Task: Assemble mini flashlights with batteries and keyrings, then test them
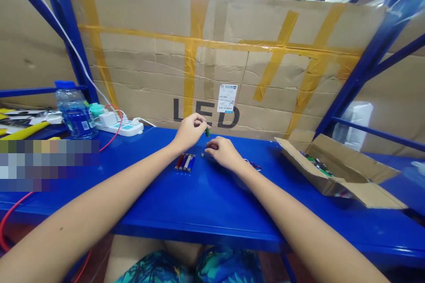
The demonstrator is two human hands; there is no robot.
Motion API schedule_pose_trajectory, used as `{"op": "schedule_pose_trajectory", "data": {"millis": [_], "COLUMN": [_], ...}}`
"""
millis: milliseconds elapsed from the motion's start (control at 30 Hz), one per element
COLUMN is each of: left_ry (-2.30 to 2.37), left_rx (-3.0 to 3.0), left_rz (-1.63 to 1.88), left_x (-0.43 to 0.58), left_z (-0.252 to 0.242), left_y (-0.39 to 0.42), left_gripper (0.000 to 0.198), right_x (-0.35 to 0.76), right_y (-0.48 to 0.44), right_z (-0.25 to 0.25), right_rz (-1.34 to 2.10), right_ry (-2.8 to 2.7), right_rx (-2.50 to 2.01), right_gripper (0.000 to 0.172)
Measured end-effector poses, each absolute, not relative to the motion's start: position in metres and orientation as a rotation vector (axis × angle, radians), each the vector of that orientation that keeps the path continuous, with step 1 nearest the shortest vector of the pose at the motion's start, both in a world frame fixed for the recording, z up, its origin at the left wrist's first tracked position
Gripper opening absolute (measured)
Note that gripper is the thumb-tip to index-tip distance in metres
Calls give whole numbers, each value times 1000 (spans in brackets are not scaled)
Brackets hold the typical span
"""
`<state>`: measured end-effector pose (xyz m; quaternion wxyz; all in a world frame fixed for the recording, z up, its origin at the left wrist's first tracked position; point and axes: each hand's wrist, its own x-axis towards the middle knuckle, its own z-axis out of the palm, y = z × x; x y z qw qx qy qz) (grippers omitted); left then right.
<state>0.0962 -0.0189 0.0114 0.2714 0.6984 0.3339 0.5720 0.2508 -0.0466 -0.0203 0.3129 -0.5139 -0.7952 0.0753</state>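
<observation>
My left hand (pixel 190 133) is above the blue table, its fingers pinched on a small green metal tube (pixel 207 132) that points down. Just right of it, my right hand (pixel 224 152) is closed with fingers curled around a small dark red or purple piece (pixel 214 146), mostly hidden by the fingers. A tiny silvery part (pixel 202 154) lies on the table between the hands. Below my left hand, several slim metal tubes (pixel 185 163) in red, silver and blue lie side by side in a row. A small red and white looped item (pixel 255 165) rests behind my right wrist.
To the right stands an open cardboard box (pixel 338 181) with green and metallic pieces (pixel 317 163) inside. At the left are a bottle with a blue cap (pixel 75 112), a white power strip (pixel 124 128) and a red cable (pixel 111 140). A tall cardboard sheet (pixel 149 75) backs the blue table (pixel 206 203).
</observation>
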Motion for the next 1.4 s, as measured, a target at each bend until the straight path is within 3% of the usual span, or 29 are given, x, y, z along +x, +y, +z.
{"op": "schedule_pose_trajectory", "data": {"millis": [100, 200, 367, 533, 833, 1133, 1400], "left_ry": [788, 726, 634, 700, 822, 788, 856], "left_rx": [1728, 1675, 1774, 2010, 2454, 2765, 2903], "left_rz": [1579, 1511, 1303, 1160, 1114, 1021, 918], "left_x": [97, 100, 103, 108, 107, 105, 106], "left_z": [9, 7, 3, -6, -3, -5, 2], "left_y": [-13, -13, -18, -24, -35, -40, -46], "left_gripper": [4, 6, 11, 8, 14, 13, 21], "right_x": [239, 240, 275, 303, 299, 297, 304], "right_y": [-46, -46, -53, -61, -60, -60, -64], "right_z": [-28, -29, -9, 10, 4, -1, 4], "right_rz": [88, 208, 447, 649, 550, 675, 558], "right_ry": [-2305, -2366, -1963, -1682, -1769, -1863, -2113], "right_rx": [-1347, -1287, -1158, -1029, -1059, -1059, -1063], "right_gripper": [14, 13, 7, 24, 18, 12, 29]}}
